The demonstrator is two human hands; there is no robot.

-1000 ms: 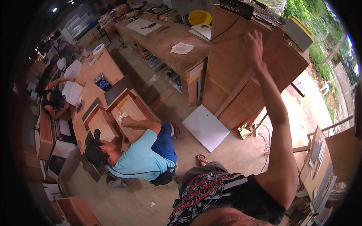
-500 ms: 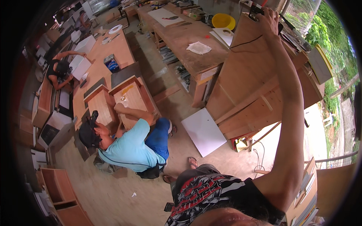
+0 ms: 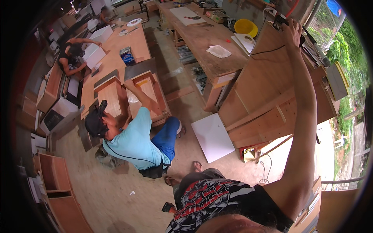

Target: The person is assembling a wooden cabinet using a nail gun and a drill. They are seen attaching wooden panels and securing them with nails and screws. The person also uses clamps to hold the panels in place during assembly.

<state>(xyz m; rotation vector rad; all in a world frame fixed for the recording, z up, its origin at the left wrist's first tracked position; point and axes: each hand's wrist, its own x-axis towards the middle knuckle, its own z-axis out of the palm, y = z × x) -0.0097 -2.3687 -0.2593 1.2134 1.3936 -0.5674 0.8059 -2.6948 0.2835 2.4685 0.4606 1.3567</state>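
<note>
My right arm reaches far out along the right side. My right hand (image 3: 292,33) is closed around a black object (image 3: 279,23) at the top end of a large brown wooden panel (image 3: 268,73). The object's kind is hard to make out, as my fingers cover much of it. A dark cord (image 3: 268,51) runs across the panel just below it. My left hand is out of sight. Beside my black printed shirt, a small black and orange tool (image 3: 168,207) pokes out, and whatever holds it is hidden.
A co-worker in a light blue shirt (image 3: 134,132) crouches at the left by open wooden drawers (image 3: 111,97). Another person (image 3: 72,58) works behind the long table (image 3: 134,37). A white board (image 3: 213,138) lies on the floor before me. A workbench (image 3: 206,40) with a yellow basin (image 3: 246,28) stands beyond.
The view has shifted, so most things sit farther right. The co-worker's hand has moved to the drawer's far edge. The black and orange tool shows more beside my shirt. My right hand stays at the panel's top.
</note>
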